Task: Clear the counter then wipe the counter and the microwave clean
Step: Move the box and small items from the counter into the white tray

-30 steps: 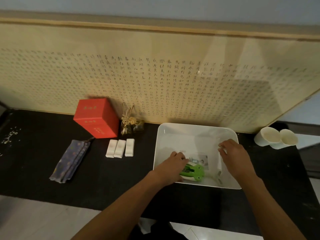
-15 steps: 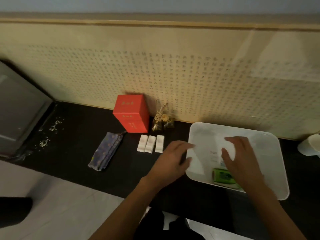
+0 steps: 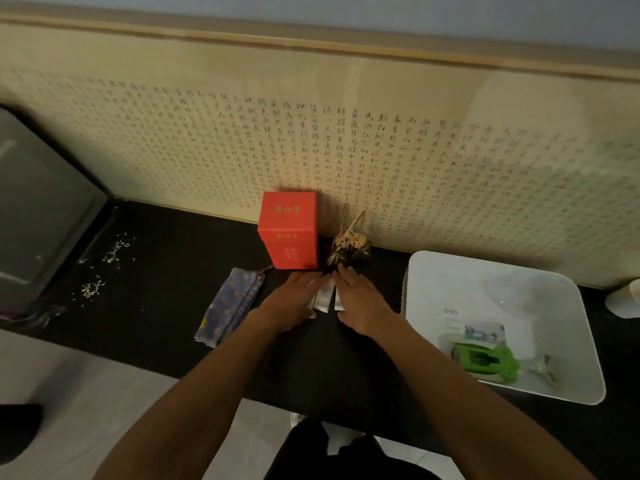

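On the black counter (image 3: 156, 306) lie small white packets (image 3: 324, 300), mostly hidden by my two hands. My left hand (image 3: 289, 301) lies flat over their left side with its fingers straight. Over their right side is my right hand (image 3: 363, 303), also flat, its fingertips reaching a dark straw-tied bundle (image 3: 349, 252). Just behind the hands stands a red box (image 3: 291, 233). A patterned cloth pouch (image 3: 230, 304) lies left of my left hand. The grey microwave (image 3: 38, 216) fills the far left, with crumbs (image 3: 104, 268) scattered in front of it.
A white tray (image 3: 485, 289) sits on the counter to the right and holds a green object (image 3: 485, 358) and a printed leaflet (image 3: 479, 327). A white cup (image 3: 625, 301) shows at the right edge. A framed panel of script backs the counter.
Both hands have left the white tray and moved left onto the white packets. The green object stays in the tray. The view has swung left, showing the microwave.
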{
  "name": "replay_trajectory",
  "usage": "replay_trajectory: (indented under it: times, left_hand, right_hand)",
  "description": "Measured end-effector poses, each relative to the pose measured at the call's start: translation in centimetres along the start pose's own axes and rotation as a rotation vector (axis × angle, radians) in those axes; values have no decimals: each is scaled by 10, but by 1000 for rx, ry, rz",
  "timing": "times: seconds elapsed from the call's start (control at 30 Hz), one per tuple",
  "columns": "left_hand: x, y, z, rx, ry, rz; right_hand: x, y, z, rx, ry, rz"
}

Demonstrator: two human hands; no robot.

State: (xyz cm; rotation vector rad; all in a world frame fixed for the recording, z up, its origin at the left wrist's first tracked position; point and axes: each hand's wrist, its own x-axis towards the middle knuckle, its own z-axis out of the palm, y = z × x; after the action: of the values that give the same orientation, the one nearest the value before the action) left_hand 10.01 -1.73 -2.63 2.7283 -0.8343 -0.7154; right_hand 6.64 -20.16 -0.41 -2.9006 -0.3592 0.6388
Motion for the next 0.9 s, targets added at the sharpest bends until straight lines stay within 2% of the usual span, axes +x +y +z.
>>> replay_trajectory:
  times: [0.17,0.37,0.63,0.73,0.9]
  left_hand:
    - [5,-9,0,65,2,85]
    - [8,6,4,-33,26,51]
    - [-9,5,9,-44,61,44]
    - [-21,6,5,-121,122,27]
    - [-33,43,-24,-256,334,89]
  right_hand:
    - [2,1,8,85,28,30]
    - [-4,-1,18,153,56,76]
    - [-18,-3,15,164,-6,63]
    - [-37,-5,-4,243,89,11]
    - [-95,30,-38,346,389,33]
